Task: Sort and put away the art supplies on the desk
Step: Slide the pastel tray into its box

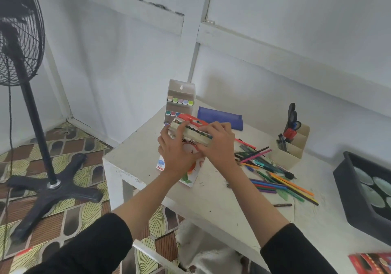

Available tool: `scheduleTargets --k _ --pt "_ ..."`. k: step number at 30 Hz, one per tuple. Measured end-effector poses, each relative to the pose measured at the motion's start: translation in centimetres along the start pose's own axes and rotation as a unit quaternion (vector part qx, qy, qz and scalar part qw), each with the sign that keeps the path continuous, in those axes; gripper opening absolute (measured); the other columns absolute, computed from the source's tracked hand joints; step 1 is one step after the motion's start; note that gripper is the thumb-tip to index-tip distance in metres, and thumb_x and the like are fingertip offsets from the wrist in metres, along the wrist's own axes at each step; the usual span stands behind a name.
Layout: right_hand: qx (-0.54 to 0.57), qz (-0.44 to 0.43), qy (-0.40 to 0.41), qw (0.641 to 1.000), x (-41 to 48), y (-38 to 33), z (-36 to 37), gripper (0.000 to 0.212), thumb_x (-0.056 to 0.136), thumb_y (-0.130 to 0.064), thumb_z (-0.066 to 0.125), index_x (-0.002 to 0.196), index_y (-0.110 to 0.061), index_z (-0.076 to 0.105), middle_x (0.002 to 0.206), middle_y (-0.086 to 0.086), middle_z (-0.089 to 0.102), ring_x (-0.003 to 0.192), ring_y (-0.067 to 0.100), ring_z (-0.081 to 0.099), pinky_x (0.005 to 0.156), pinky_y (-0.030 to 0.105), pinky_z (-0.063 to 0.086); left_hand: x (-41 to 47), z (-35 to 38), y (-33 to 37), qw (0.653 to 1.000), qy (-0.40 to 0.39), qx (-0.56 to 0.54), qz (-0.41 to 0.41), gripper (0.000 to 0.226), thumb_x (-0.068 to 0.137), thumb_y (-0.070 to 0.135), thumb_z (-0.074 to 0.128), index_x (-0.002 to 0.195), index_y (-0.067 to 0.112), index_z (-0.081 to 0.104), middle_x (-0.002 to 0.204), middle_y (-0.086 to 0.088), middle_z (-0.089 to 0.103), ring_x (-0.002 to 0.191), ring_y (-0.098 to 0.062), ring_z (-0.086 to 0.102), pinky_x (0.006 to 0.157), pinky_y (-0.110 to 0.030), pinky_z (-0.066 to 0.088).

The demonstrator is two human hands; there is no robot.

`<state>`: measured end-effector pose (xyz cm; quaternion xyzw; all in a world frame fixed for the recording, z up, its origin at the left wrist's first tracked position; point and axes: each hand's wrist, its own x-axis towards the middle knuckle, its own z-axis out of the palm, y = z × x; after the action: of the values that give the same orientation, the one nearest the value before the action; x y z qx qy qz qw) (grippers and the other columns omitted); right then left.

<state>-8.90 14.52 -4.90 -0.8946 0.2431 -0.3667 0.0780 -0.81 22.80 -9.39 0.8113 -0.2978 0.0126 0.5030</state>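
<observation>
**Fingers (pixel 182 127) of both hands grip the pastel box over the bench**

The left hand (pixel 175 149) curls round the near end of the pastel box (pixel 195 135), and the right hand (pixel 220 146) wraps over its far end. The box is raised just above the bench (pixel 222 206), and a row of coloured sticks shows along its open side. A red flap (pixel 190 119) stands behind it, and a printed cover (pixel 188 179) lies under the wrists. I cannot tell whether either is joined to the box.

The step in hand looks like closing or squaring up this box before it is stored. The next move probably calls for keeping the box level so no sticks spill, closing the open side, then setting it down with the other boxed things. The marker stand (pixel 179 102) and the blue pouch (pixel 220 117) are just behind it.

Much sorting is left. The loose pencils (pixel 279 176) lie scattered between the hands and the divided holder (pixel 296 146), which already has scissors (pixel 292 115) in it.
</observation>
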Motion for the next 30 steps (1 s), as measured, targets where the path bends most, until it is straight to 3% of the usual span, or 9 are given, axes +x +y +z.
scheduleTargets --k 4,8,11,14,18,22,24,28,30 --pt "0.041 -0.003 0.028 0.999 -0.3 -0.4 0.3 0.035 0.061 -0.022 0.082 0.095 -0.018 0.072 0.092 -0.002 0.064 0.092 0.018 0.045 0.074 0.036 0.043 0.7 -1.6 -1.1 0.996 0.015 -0.080 0.043 0.066 0.059 0.035 0.074 0.122 0.031 0.052 0.127 -0.010 0.035 0.112 -0.029 0.039 0.093 -0.044 0.047" --pt "0.067 0.008 0.076 0.995 -1.6 -0.8 0.9 0.035 0.064 -0.030 0.081 0.095 -0.017 0.073 0.093 0.000 0.066 0.095 0.021 0.048 0.077 0.031 0.041 1.0 -2.5 -1.7 0.995 0.002 -0.069 0.078 0.063 0.064 0.025 0.087 0.119 0.020 0.057 0.123 -0.016 0.039 0.107 -0.031 0.047 0.091 -0.040 0.051" --pt "0.086 0.015 0.113 0.990 -2.6 -1.1 1.2 0.030 0.070 -0.036 0.076 0.093 -0.017 0.074 0.093 0.001 0.067 0.098 0.017 0.046 0.079 0.034 0.042 0.8 -3.2 -2.1 0.993 -0.009 -0.071 0.092 0.058 0.066 0.021 0.086 0.116 0.015 0.058 0.123 -0.017 0.038 0.110 -0.027 0.045 0.090 -0.024 0.047" --pt "0.078 0.019 0.138 0.987 -3.6 -1.5 1.8 0.031 0.073 -0.045 0.069 0.090 -0.019 0.074 0.092 -0.001 0.069 0.100 0.019 0.048 0.082 0.038 0.043 0.7 -4.2 -2.4 0.992 -0.014 -0.085 0.090 0.045 0.068 0.014 0.084 0.106 0.018 0.060 0.119 -0.009 0.037 0.106 -0.018 0.041 0.081 -0.005 0.036" --pt "0.106 0.036 0.141 0.984 -4.6 -2.0 2.1 0.031 0.071 -0.044 0.071 0.091 -0.020 0.074 0.090 -0.002 0.067 0.094 0.017 0.047 0.072 0.046 0.048 0.2 -5.7 -2.5 0.988 -0.040 -0.124 0.086 0.045 0.073 0.001 0.077 0.094 0.032 0.052 0.114 0.000 0.032 0.106 -0.014 0.039 0.081 -0.001 0.037" --pt "0.140 0.047 0.132 0.980 -4.7 -2.5 1.3 0.034 0.076 -0.049 0.065 0.090 -0.020 0.074 0.088 -0.002 0.067 0.087 0.017 0.052 0.071 0.050 0.048 0.5 -7.0 -2.6 0.979 -0.104 -0.153 0.087 0.034 0.078 0.024 0.076 0.105 0.025 0.055 0.116 0.002 0.033 0.105 0.003 0.044 0.079 -0.004 0.043" --pt "0.169 0.070 0.120 0.976 -4.6 -3.0 0.8 0.037 0.080 -0.052 0.060 0.095 -0.020 0.071 0.091 -0.005 0.068 0.086 0.017 0.057 0.074 0.052 0.049 0.5 -7.6 -2.6 0.974 -0.115 -0.177 0.080 0.032 0.081 0.039 0.061 0.109 0.026 0.053 0.116 0.002 0.035 0.103 0.011 0.046 0.078 -0.008 0.048" --pt "0.197 0.117 0.116 0.967 -4.1 -3.9 0.0 0.024 0.085 -0.051 0.053 0.099 -0.031 0.056 0.085 -0.026 0.056 0.080 0.011 0.062 0.075 0.052 0.052 0.5 -8.3 -2.3 0.974 -0.091 -0.177 0.108 0.023 0.088 0.041 0.047 0.110 0.039 0.042 0.118 0.002 0.036 0.100 0.014 0.049 0.078 -0.006 0.048" --pt "0.186 0.117 0.134 0.966 -4.2 -4.4 -0.2 0.020 0.088 -0.046 0.051 0.096 -0.028 0.055 0.085 -0.018 0.059 0.078 0.012 0.062 0.074 0.050 0.053 0.6 -8.5 -2.3 0.974 -0.080 -0.173 0.119 0.017 0.092 0.038 0.049 0.108 0.033 0.046 0.117 0.002 0.038 0.097 0.014 0.051 0.075 -0.005 0.047"
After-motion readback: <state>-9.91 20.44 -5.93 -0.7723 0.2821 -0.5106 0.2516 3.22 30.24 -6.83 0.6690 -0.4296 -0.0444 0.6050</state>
